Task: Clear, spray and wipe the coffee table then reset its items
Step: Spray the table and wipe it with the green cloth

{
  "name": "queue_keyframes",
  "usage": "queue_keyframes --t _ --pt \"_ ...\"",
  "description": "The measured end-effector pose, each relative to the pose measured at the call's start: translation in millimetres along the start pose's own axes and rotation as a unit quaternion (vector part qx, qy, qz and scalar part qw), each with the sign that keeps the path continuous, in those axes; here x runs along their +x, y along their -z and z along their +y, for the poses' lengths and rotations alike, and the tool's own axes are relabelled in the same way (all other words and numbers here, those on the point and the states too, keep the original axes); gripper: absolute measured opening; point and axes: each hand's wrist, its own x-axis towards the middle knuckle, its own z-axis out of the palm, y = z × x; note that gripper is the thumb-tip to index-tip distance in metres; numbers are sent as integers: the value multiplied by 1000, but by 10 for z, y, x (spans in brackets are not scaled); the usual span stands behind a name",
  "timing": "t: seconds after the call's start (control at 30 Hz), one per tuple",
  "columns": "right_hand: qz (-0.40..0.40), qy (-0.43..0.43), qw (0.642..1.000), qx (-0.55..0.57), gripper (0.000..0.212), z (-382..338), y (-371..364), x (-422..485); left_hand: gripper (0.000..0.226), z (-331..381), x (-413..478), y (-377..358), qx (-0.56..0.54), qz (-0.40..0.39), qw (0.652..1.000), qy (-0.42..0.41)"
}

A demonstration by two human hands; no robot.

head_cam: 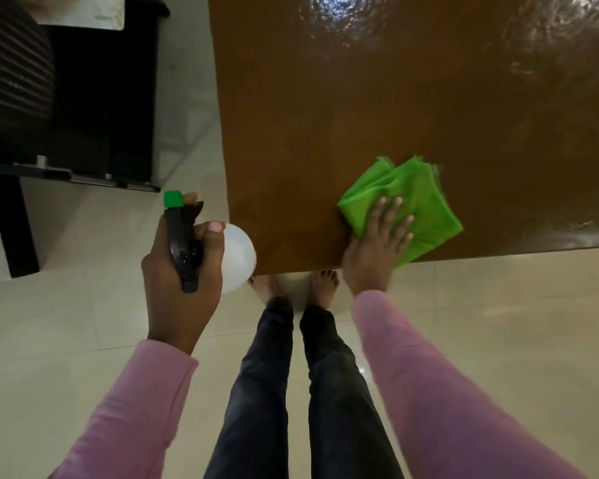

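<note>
Green cloth (pixel 421 197) under right hand (pixel 374 250)

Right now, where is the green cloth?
In the head view, the green cloth lies on the coffee table by its near edge, pressed under the right hand; the spray bottle in the left hand is to its left.

Beyond the green cloth (pixel 415 198) at its near edge, the brown worktop (pixel 395 115) gives a wide open surface to pass over. On its left runs a free strip of floor (pixel 187 108); then dark furniture (pixel 83 98) closes that side. A spray bottle (pixel 237 257) is held just beside the near-left corner.
</note>
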Motion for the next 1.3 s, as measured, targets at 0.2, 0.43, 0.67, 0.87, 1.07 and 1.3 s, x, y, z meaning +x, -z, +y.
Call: queue_keyframes --t 0.2,0.43,0.67,0.87,1.07,1.3 --pt "-151 191 970 -17 73 -547 -242 -670 35 -87 -266 257 67 10 998 16" --pt "-325 -13 863 387 34 -668 499 -865 26 39 -580 385 24 24 998 56" --pt "-319 -79 835 442 16 -717 953 -623 45 285 -564 243 -17 59 998 33" --pt "-287 -49 834 468 15 -756 1010 -204 39 237 -281 -4 -26 65 998 8" --pt "-187 -51 950 243 23 -159 696 266 48 140 -50 -256 -14 13 1000 -4" --pt "-129 40 980 147 20 -28 739 473 56 165 11 -404 3 -24 999 -21"
